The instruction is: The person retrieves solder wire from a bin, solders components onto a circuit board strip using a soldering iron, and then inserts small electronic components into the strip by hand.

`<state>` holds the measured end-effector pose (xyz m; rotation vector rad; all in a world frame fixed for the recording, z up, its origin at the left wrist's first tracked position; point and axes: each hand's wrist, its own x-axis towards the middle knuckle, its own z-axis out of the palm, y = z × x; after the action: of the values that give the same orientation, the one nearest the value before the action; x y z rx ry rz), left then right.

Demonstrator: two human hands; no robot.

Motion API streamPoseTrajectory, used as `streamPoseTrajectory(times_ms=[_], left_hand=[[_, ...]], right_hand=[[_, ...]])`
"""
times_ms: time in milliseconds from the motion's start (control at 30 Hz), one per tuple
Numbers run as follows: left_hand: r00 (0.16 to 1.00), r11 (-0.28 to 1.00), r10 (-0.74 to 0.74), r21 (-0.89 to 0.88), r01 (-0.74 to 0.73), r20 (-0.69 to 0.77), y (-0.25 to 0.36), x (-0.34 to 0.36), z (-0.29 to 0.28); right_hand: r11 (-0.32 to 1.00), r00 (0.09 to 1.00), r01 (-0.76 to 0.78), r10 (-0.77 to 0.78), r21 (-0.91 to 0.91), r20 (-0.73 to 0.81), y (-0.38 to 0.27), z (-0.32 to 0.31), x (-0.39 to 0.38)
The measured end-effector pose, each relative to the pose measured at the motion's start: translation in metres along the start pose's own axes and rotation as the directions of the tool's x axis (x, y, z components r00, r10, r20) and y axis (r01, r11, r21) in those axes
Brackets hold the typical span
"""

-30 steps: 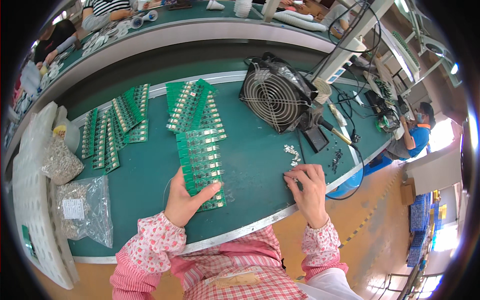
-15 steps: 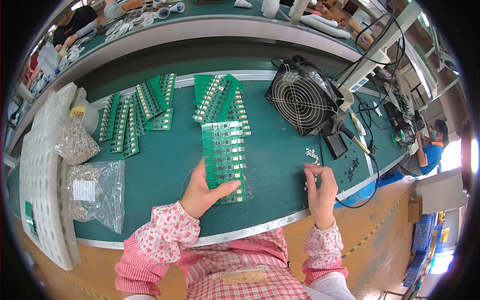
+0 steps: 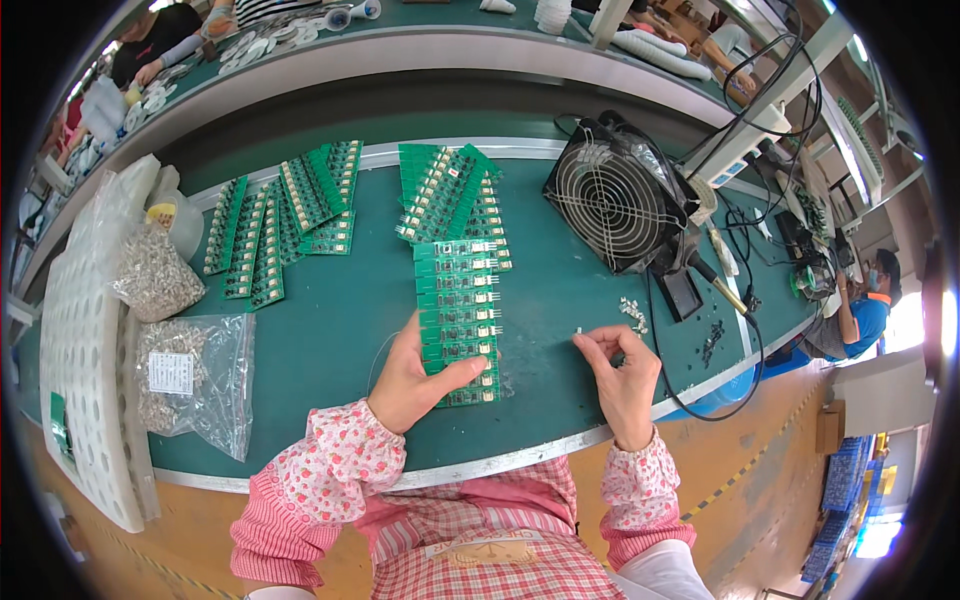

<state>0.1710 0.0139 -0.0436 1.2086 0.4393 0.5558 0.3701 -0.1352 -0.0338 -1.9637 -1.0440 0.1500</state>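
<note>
My left hand [image 3: 408, 382] is closed on the lower left side of a green circuit board panel [image 3: 455, 312], its thumb lying across the front. Pale components and pins run down the panel's right edge. To the right of it, my right hand [image 3: 628, 385] pinches a tiny white part [image 3: 578, 331] between thumb and forefinger, apart from the panel; its exact kind is too small to tell. Just beyond that hand lies a loose heap of small white parts [image 3: 632, 316]. More green board panels [image 3: 450, 195] overlap beyond the held one.
Further board panels [image 3: 262, 245] fan out at the back left. Bags of small parts [image 3: 195, 385] lie beside a white foam tray [image 3: 85, 350]. A black fan [image 3: 615, 200], a soldering iron [image 3: 715, 278] with its cable and small black parts [image 3: 712, 342] occupy the right side.
My right hand has moved left, away from the white heap and toward the panel, with a tiny white part now showing at its fingertips. My left hand keeps its grip on the panel.
</note>
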Motion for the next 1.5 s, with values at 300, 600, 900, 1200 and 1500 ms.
streamPoseTrajectory(times_ms=[300,600,900,1200,1500], left_hand=[[1.000,1.000,-0.002,-0.017,0.002,-0.017,0.000,-0.001,0.001],[0.998,0.987,0.068,0.147,-0.065,-0.011,-0.001,-0.001,0.002],[0.997,0.987,0.076,0.144,-0.076,0.004,-0.006,-0.003,0.001],[0.995,0.988,0.100,0.118,-0.103,0.030,-0.002,-0.004,0.008],[0.991,0.992,0.089,0.085,-0.098,0.101,-0.003,-0.004,0.009]], right_hand=[[0.870,0.933,-0.291,0.167,0.397,0.317,-0.018,0.010,-0.003],[0.692,0.866,-0.433,0.143,0.577,0.479,-0.034,0.023,0.001],[0.628,0.737,-0.569,0.102,0.531,0.669,-0.037,0.030,0.013],[0.609,0.741,-0.553,0.046,0.569,0.670,-0.035,0.033,0.007],[0.671,0.830,-0.416,0.005,0.614,0.557,-0.033,0.037,-0.004]])
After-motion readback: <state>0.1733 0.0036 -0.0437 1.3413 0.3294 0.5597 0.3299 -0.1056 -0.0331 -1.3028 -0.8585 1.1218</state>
